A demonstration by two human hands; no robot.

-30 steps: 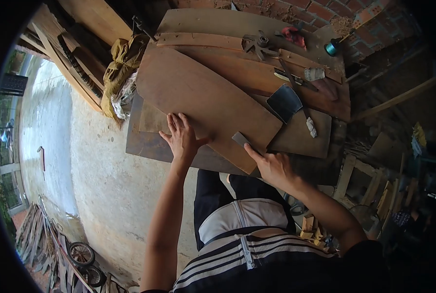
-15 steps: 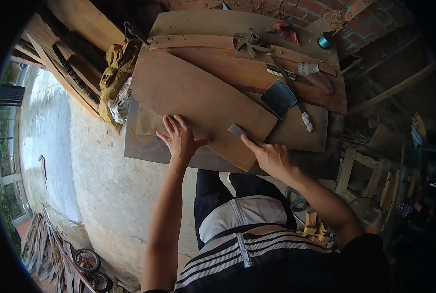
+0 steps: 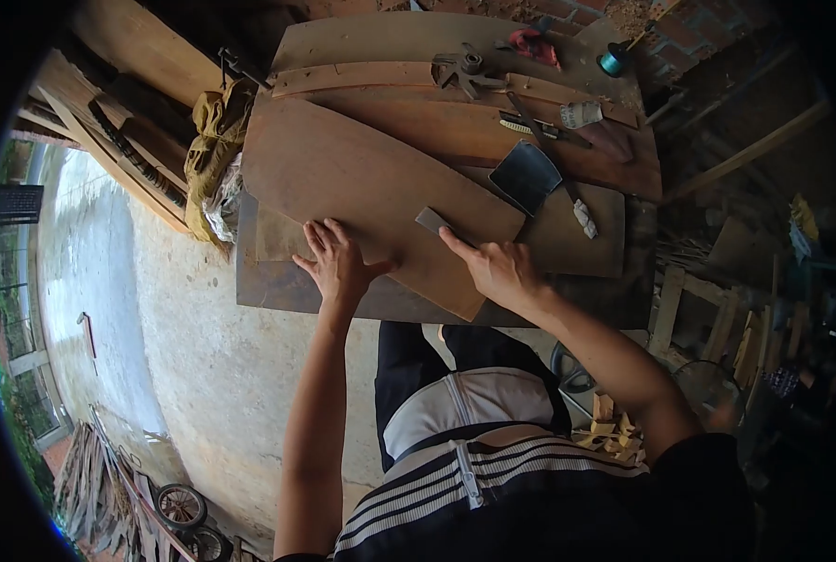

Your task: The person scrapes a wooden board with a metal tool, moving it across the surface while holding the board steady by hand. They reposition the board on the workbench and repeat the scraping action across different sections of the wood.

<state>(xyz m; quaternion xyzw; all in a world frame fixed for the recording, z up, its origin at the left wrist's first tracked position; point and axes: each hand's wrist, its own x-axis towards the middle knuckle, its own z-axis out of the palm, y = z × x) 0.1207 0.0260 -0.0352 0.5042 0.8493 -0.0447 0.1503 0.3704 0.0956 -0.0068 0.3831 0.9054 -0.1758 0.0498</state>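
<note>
A long brown wooden board [image 3: 352, 169] lies slanted across the worktable [image 3: 362, 304], tapering to a corner near my body. My left hand [image 3: 336, 265] rests with fingers spread on the board's near edge. Toward the board's right end, my right hand [image 3: 504, 273] grips a small flat grey rectangular piece [image 3: 430, 220], the index finger stretched along it. Its front part pokes out past the fingertip, low over the board's face; the rest is hidden under the hand. A dark curved sheet [image 3: 526, 178] lies just beyond my right hand.
A brush [image 3: 519, 125], a long-handled tool with a white-wrapped end [image 3: 584, 219], a spoked metal part [image 3: 469, 73], a red cloth [image 3: 536, 46] and a teal spool [image 3: 613, 62] lie farther back. Yellow sacking [image 3: 219, 140] hangs at the left. Wood offcuts [image 3: 610, 431] lie on the floor.
My right hand and the grey piece have slid a little up and to the left over the board. My left hand stays at the same place on the board; the view has shifted slightly.
</note>
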